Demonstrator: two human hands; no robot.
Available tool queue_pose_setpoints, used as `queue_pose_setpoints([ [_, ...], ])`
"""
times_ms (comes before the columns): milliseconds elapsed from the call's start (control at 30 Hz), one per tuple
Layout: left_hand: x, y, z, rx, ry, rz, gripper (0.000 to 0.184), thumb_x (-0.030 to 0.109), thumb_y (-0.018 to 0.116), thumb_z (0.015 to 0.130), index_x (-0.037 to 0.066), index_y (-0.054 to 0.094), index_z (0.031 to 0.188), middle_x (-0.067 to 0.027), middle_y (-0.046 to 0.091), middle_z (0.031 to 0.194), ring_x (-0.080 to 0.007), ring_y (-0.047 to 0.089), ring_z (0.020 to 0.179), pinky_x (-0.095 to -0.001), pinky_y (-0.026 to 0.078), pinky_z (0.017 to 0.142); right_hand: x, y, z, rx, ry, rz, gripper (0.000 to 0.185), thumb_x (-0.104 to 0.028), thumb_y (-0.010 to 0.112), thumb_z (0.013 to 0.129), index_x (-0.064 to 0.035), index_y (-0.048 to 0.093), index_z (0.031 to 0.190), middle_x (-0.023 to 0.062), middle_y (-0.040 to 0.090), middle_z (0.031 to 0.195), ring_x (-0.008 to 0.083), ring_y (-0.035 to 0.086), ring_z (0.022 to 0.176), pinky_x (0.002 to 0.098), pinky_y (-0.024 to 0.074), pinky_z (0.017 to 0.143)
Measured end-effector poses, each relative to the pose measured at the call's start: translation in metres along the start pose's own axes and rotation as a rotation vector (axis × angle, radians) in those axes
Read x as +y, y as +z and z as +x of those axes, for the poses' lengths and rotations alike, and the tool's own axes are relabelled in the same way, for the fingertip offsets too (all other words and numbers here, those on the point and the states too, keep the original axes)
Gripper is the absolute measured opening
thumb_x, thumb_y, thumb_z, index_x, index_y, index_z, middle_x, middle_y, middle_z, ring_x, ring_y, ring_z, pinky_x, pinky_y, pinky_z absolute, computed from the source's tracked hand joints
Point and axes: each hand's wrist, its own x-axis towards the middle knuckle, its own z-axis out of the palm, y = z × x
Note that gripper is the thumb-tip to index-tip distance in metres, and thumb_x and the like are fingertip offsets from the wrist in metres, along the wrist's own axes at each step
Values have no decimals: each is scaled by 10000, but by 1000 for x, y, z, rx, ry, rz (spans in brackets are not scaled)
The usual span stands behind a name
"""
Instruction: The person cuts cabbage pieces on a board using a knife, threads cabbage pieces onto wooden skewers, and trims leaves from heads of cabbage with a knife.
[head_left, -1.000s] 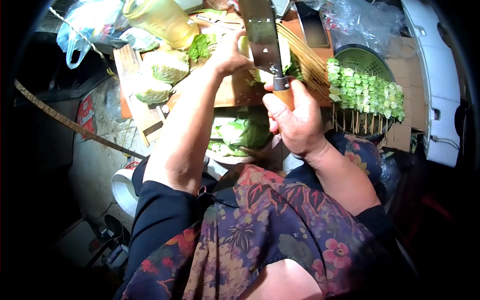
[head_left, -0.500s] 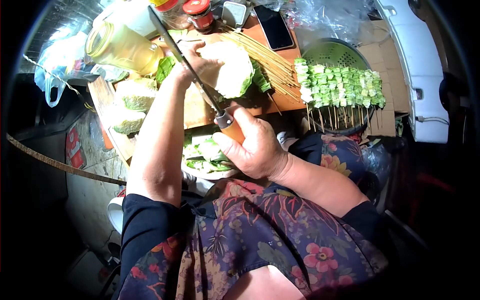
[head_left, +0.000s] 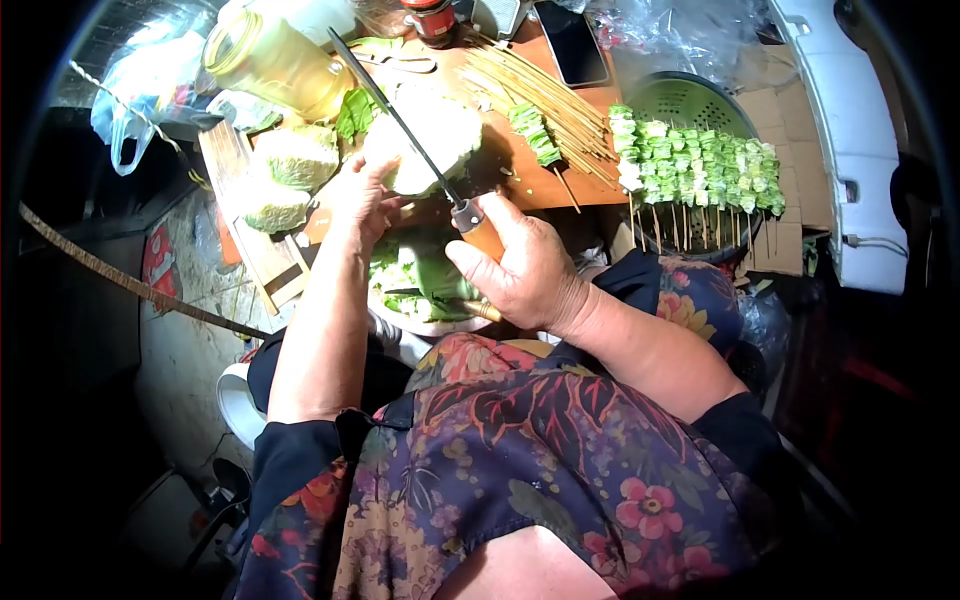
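My right hand (head_left: pixel 520 268) is wrapped round the orange handle of a large knife (head_left: pixel 405 125), its blade pointing up and left across a pale cabbage piece (head_left: pixel 440 140). My left hand (head_left: pixel 368 195) is at the cabbage's lower left edge, fingers apart; no held object shows in it. Right of the cabbage a single skewer of green leaf pieces (head_left: pixel 534 134) lies beside a pile of bare sticks (head_left: pixel 545 95) on the orange board (head_left: pixel 530 190). Below, a bowl (head_left: pixel 430 325) holds green leaves and another wooden handle.
Loaded skewers (head_left: pixel 700 165) rest across a green colander (head_left: pixel 700 95) at the right. A phone (head_left: pixel 572 42) and red-lidded jar (head_left: pixel 432 20) stand behind. At the left are a yellowish jar (head_left: pixel 275 65), cabbage halves (head_left: pixel 296 157) and a plastic bag (head_left: pixel 145 95).
The view has shifted. My left hand has moved back from the cabbage's top to its lower left edge. The knife blade has turned from upright to slanting left.
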Motion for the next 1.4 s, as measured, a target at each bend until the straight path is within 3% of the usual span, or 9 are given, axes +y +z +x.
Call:
queue_pose_setpoints([
  [233,-3,-34,0,-39,37,46,485,171,621,842,127,446,1292,-92,586,1041,-236,619,752,-385,535,477,11,4,-9,-183,156,-121,450,-279,593,845,41,474,1139,251,633,869,411,617,846,448,491,746],
  [400,3,-26,-5,-18,-3,6,443,150,567,879,134,445,1304,-97,578,1123,-258,590,974,-493,529,695,15,5,-9,-251,228,-150,373,-315,571,852,25,487,981,259,616,809,428,603,794,474,473,705],
  [500,5,-26,-3,-9,-15,26,435,143,558,884,133,443,1304,-97,579,1119,-254,594,965,-489,532,683,17,7,-9,-249,238,-157,350,-321,564,856,10,475,926,260,605,784,435,592,775,484,461,698],
  [567,5,-26,-3,-11,-11,27,432,137,546,889,129,438,1306,-97,579,1119,-254,597,960,-480,535,678,20,8,-10,-266,246,-211,339,-310,584,872,-12,487,1002,207,605,778,384,609,770,421,471,675],
  [900,5,-22,-4,8,-16,72,419,125,505,906,108,414,1315,-106,571,1132,-246,603,940,-427,547,645,16,9,-3,-303,304,-250,357,-310,561,877,11,462,995,239,596,766,414,593,771,448,459,675],
  [967,10,-18,-11,16,-23,87,414,126,503,907,109,418,1312,-105,571,1130,-244,601,933,-427,547,647,12,3,3,-373,17,-398,362,-307,548,876,26,466,991,255,593,770,428,588,782,450,458,686],
  [1200,19,-15,-10,33,-61,108,365,91,500,888,112,463,1251,-111,626,1033,-242,649,835,-435,556,617,11,5,19,-377,92,-367,363,-311,528,877,36,482,975,268,595,811,428,590,812,449,456,720],
  [1267,23,-15,-9,21,-95,127,349,118,494,905,110,467,1252,-114,604,1066,-249,623,872,-450,550,643,6,8,26,-438,150,-411,218,-168,468,877,-4,603,829,238,539,922,376,599,821,439,516,698],
  [1400,28,-17,-4,-8,-135,123,311,155,480,929,90,477,1233,-125,587,1088,-273,602,916,-503,541,690,30,24,37,-411,41,-401,227,-164,459,878,-7,609,814,209,567,892,357,586,805,427,513,705],
])
